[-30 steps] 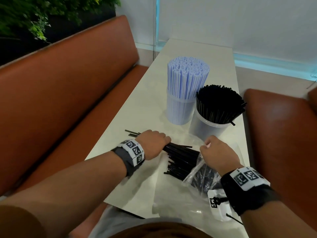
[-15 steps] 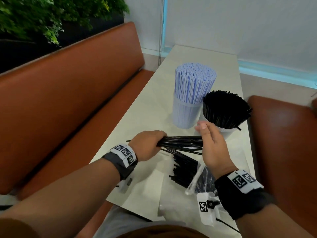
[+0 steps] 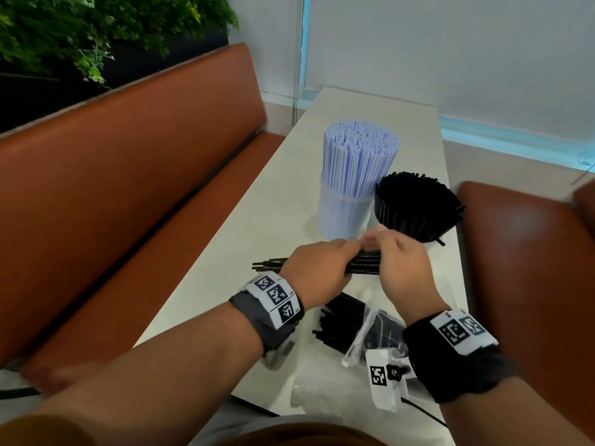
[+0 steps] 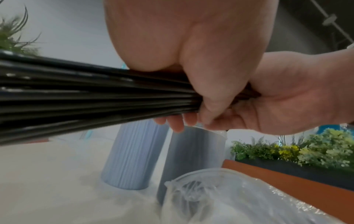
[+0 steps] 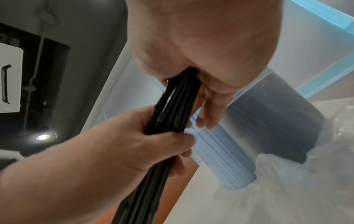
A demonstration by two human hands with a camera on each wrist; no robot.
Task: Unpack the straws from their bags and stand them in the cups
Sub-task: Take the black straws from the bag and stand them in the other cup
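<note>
A bundle of black straws [image 3: 363, 266] lies level above the table, held by both hands. My left hand [image 3: 318, 268] grips its left part; the straw tips stick out to the left. My right hand [image 3: 396, 262] closes round its right end, fingers curled over the top. In the wrist views the bundle [image 4: 91, 97] [image 5: 172, 109] runs between both palms. Behind stand a cup of pale blue straws [image 3: 354, 185] and a cup of black straws [image 3: 415, 210]. More black straws [image 3: 341, 320] spill from a clear bag [image 3: 370, 336] near my right wrist.
The narrow white table [image 3: 264, 220] runs away from me between two orange-brown benches [image 3: 135, 188] [image 3: 521, 259]. Empty clear plastic bags [image 3: 322, 394] lie at the near edge. A planter with green leaves [image 3: 80, 37] stands behind the left bench.
The bundle came up off the table in my left hand. My right hand let go of the bag, rose to the bundle's right end and now closes round it.
</note>
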